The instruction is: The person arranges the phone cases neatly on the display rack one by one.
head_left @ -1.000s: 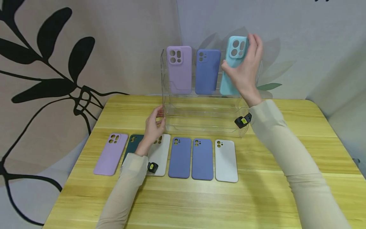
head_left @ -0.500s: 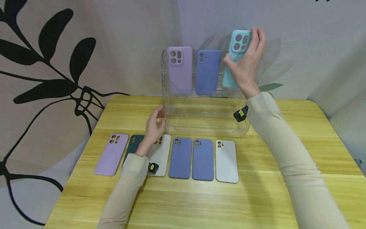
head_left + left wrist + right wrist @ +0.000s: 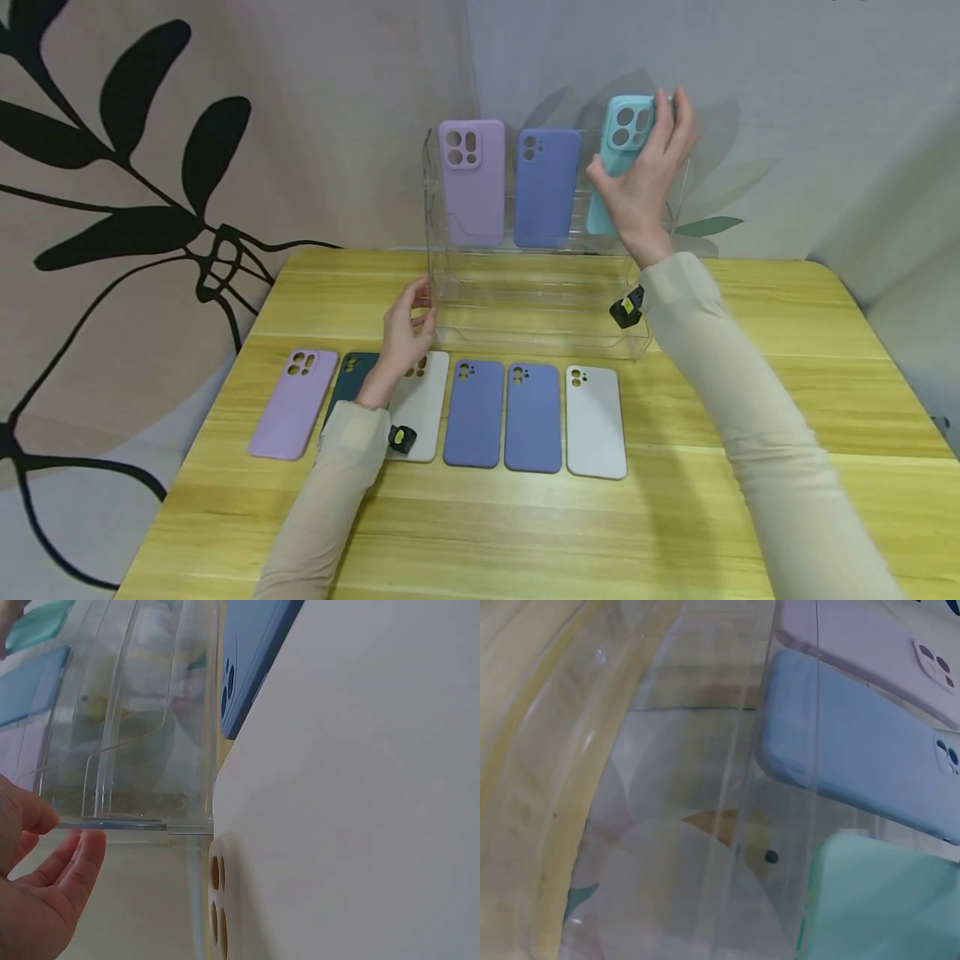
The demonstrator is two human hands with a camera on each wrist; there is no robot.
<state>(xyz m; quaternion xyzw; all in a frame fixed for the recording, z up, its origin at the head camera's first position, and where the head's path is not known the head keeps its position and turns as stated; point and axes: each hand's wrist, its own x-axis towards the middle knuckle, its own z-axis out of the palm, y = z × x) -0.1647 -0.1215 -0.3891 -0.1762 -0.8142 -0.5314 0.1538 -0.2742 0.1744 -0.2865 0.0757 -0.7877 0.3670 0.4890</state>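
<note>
Okay, turquoise phone case point(image 3: 622, 157): behind right hand point(image 3: 651, 187), clamped between thumb and fingers
Left hand point(image 3: 407, 329): pinching clear tiered rack point(image 3: 540, 337)

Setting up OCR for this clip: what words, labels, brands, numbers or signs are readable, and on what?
None readable.
Phone cases, clear rack: no lettering visible.
Yellow patches on the black wrist units: too small to tell.
Dark marks on the wall, top of head view: cut off, unreadable.
</note>
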